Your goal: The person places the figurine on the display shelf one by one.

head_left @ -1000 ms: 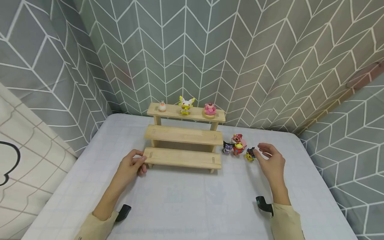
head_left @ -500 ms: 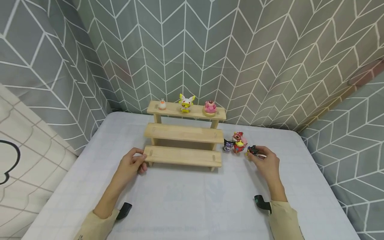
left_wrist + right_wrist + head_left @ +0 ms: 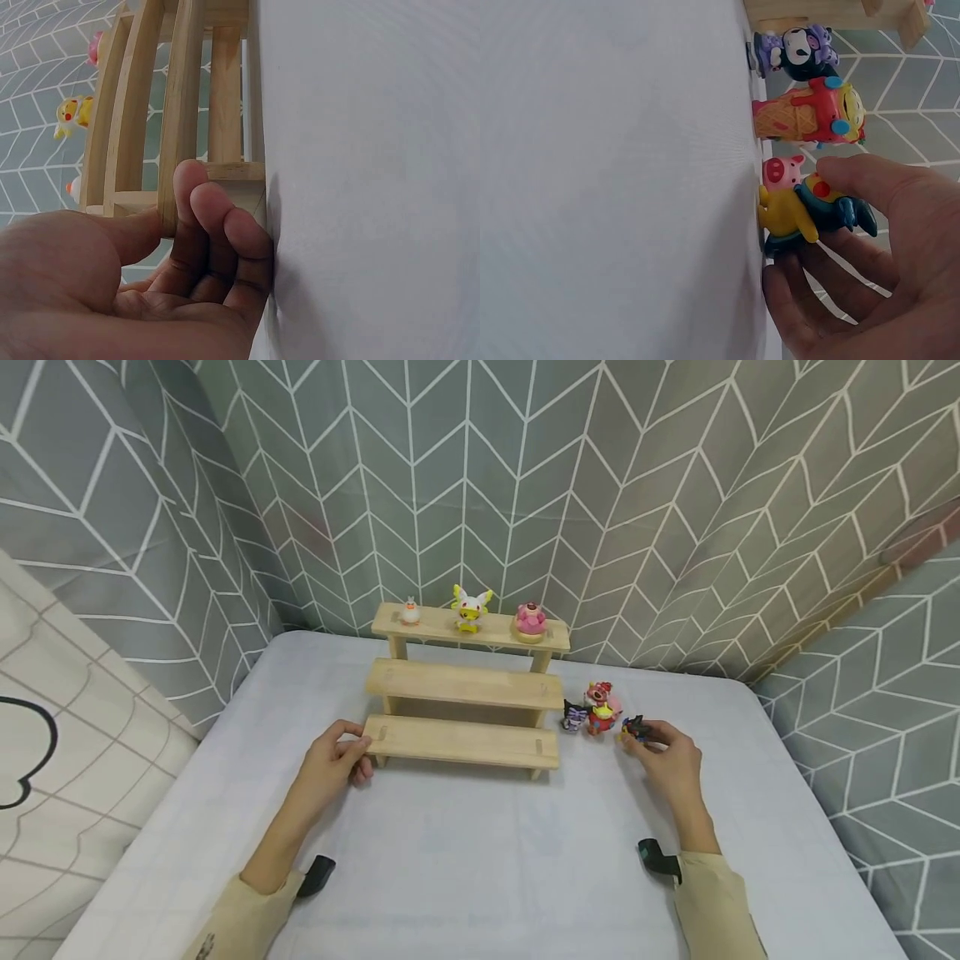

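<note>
My left hand [image 3: 328, 762] pinches the left end of the lowest step of a three-tier wooden display stand [image 3: 461, 741]. In the left wrist view, the thumb lies on the board and the fingers curl beneath its end. My right hand [image 3: 673, 762] grips a small yellow figurine with a dark blue cape and hood [image 3: 786, 212] between thumb and fingers, low at the white tabletop. Right beside it, in the right wrist view, are a pink pig figurine [image 3: 781, 172], a red-and-yellow figurine on a cone-patterned base [image 3: 791, 116], and a black-and-purple figurine [image 3: 801, 51].
On the stand's top tier stand a small white figurine [image 3: 410, 612], a white-and-yellow eared figurine [image 3: 468, 610] and a pink figurine [image 3: 531, 621]. A patterned curtain [image 3: 510, 485] hangs behind the table [image 3: 450, 860]. Black devices [image 3: 318, 875] sit at both wrists.
My right hand has moved slightly left and closed its fingers around the yellow-and-dark-blue figurine, which it was only beside a second ago. The left hand stays on the stand.
</note>
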Demonstrator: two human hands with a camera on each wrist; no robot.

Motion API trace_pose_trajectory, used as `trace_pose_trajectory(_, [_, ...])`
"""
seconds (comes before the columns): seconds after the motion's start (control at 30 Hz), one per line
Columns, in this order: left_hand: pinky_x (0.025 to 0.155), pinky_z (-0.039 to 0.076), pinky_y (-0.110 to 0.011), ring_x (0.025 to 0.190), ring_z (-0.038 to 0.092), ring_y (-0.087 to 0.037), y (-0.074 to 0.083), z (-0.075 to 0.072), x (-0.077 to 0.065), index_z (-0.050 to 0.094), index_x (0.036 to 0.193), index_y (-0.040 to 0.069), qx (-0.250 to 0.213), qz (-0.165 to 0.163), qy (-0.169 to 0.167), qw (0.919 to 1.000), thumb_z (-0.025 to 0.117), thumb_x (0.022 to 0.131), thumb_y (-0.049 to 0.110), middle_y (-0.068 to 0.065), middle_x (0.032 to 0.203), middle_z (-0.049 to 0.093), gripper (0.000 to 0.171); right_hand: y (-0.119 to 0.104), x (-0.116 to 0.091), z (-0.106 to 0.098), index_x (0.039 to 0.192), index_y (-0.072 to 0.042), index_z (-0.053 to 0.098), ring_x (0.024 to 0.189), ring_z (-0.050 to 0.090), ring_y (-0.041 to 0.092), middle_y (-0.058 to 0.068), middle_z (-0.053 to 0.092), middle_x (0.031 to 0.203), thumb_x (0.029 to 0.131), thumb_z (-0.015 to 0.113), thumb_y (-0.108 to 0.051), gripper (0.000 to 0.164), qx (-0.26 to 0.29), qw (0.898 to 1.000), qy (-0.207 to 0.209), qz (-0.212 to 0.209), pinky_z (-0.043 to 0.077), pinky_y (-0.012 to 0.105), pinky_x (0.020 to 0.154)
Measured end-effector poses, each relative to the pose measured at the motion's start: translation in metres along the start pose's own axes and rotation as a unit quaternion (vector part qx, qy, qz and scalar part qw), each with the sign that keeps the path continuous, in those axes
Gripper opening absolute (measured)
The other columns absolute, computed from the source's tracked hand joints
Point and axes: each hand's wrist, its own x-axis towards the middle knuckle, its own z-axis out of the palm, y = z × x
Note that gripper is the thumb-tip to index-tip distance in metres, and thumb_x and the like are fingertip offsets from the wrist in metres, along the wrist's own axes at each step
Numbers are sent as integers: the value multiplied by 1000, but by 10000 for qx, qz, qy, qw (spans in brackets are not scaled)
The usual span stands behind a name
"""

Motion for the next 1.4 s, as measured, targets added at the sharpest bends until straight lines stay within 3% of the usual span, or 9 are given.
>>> trace_pose_trajectory(0.3, [61, 55, -26, 63, 62, -15, 6, -1, 4, 50, 128, -5, -5, 66, -12, 10000, 56, 111, 20, -11, 72, 69, 30, -2, 5, 0, 125, 2, 70, 111, 73, 40, 26, 74, 120, 97, 78, -24, 39, -179, 9998, -20, 67, 48, 3, 79])
trace_pose_trajectory(0.5, [60, 54, -26, 62, 62, -14, 1, 0, -2, 49, 129, -5, -113, -67, -1, 9999, 56, 111, 19, -10, 72, 68, 30, -3, 3, 1, 125, 2, 70, 108, 74, 42, 28, 74, 118, 97, 79, -28, 42, -180, 9997, -125, 53, 42, 1, 75])
trace_pose_trajectory(0.6, [60, 54, -26, 63, 62, -14, 0, 0, -5, 49, 129, -5, -163, -110, -14, 9998, 56, 111, 19, -11, 72, 68, 31, -2, 1, 2, 125, 1, 70, 108, 75, 41, 27, 74, 117, 96, 79, -32, 44, -216, 9996, -145, 63, 50, 7, 79])
trace_pose_trajectory(0.7, [60, 54, -26, 63, 62, -14, 1, -1, -5, 49, 129, -5, -191, -96, -29, 9998, 56, 111, 19, -12, 73, 68, 32, -2, 0, 2, 126, 1, 70, 108, 75, 40, 26, 75, 118, 97, 79, -34, 46, -269, 9995, -149, 78, 59, 24, 87])
trace_pose_trajectory(0.87, [61, 54, -25, 63, 62, -14, 2, 0, -2, 50, 129, -4, -304, -97, -28, 9995, 57, 111, 19, -11, 72, 69, 30, -3, 0, 0, 125, 1, 70, 107, 75, 41, 26, 75, 117, 97, 79, -34, 46, -318, 9994, -100, 36, 61, 44, 91])
trace_pose_trajectory(1.0, [63, 56, -25, 65, 63, -14, -2, 2, -2, 50, 128, -3, -387, -202, -50, 9990, 57, 111, 18, -9, 72, 69, 29, -3, 0, 0, 124, 2, 70, 104, 76, 42, 26, 75, 115, 97, 79, -33, 45, -424, 9991, -65, -25, 62, 38, 86])
trace_pose_trajectory(1.1, [62, 56, -25, 64, 63, -14, -4, 3, -4, 51, 127, -3, -429, -220, 0, 9988, 58, 111, 17, -9, 72, 69, 27, -3, 0, 0, 125, 2, 70, 104, 75, 43, 27, 74, 115, 96, 80, -32, 46, -393, 9991, -112, -68, 61, 26, 82])
trace_pose_trajectory(1.27, [62, 55, -25, 63, 62, -14, -2, 1, -4, 51, 127, -4, -431, -161, 50, 9989, 58, 110, 18, -12, 72, 68, 28, -2, -1, 1, 127, 2, 69, 105, 75, 43, 28, 74, 118, 97, 79, -32, 47, -340, 9993, -153, -12, 48, 6, 74])
trace_pose_trajectory(1.4, [62, 55, -26, 64, 63, -15, 2, -1, -2, 51, 128, -3, -352, -106, 36, 9993, 59, 110, 20, -13, 73, 69, 31, -1, 0, 2, 127, 1, 69, 104, 76, 43, 28, 74, 117, 97, 79, -32, 46, -303, 9995, -54, -19, 42, 2, 70])
